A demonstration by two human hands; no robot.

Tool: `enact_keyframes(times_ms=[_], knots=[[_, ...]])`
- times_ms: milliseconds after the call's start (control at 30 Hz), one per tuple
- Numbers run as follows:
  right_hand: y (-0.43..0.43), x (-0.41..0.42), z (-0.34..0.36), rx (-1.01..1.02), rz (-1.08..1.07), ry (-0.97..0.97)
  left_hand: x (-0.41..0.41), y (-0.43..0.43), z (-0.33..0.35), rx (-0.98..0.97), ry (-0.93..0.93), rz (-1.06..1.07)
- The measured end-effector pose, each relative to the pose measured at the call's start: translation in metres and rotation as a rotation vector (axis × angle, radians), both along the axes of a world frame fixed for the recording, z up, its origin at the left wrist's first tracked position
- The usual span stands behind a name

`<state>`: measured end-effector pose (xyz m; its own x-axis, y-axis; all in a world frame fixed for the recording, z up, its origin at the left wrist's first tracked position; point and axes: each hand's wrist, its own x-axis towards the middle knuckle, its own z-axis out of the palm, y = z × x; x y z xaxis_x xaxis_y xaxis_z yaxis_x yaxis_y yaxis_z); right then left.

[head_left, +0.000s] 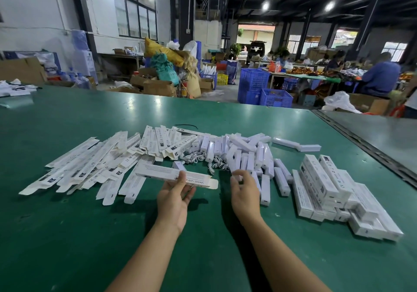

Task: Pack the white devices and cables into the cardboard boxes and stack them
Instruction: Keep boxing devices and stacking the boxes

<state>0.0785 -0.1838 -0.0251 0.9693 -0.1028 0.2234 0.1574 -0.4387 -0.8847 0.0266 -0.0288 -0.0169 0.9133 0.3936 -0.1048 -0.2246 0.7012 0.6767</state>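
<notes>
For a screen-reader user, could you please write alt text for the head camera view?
Over a green table, the left hand holds a white box while the right hand reaches into a pile of white devices and cables. Flat boxes lie left; packed boxes are stacked right.

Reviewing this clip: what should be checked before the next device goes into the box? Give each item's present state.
1. Long white cardboard box held in left hand: ok.
2. Box's end flap open, facing right hand: ok.
3. Right hand holding a device from the pile of white bar-shaped devices: cannot tell; its fingers curl at the pile's edge.
4. Coiled white cables lying beside the pile: ok.
5. Stack of packed white boxes on green table, right side: ok.
</notes>
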Motion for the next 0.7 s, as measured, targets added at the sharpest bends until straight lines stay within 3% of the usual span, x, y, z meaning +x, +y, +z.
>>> enact_keyframes(times_ms=[133,333,467,700], knots=[[-0.012,-0.019,0.005,0.365,0.058,0.046,0.002,0.003,0.000,-0.043,-0.016,0.004],[-0.026,-0.034,0.003,0.639,0.085,0.049,0.004,0.003,-0.001,-0.076,-0.019,0.043],[-0.025,-0.036,0.006,0.675,0.057,0.046,0.005,0.006,0.000,-0.087,-0.025,0.059],[-0.023,-0.040,0.009,0.532,0.105,0.017,0.007,0.005,0.001,-0.094,-0.026,0.039]])
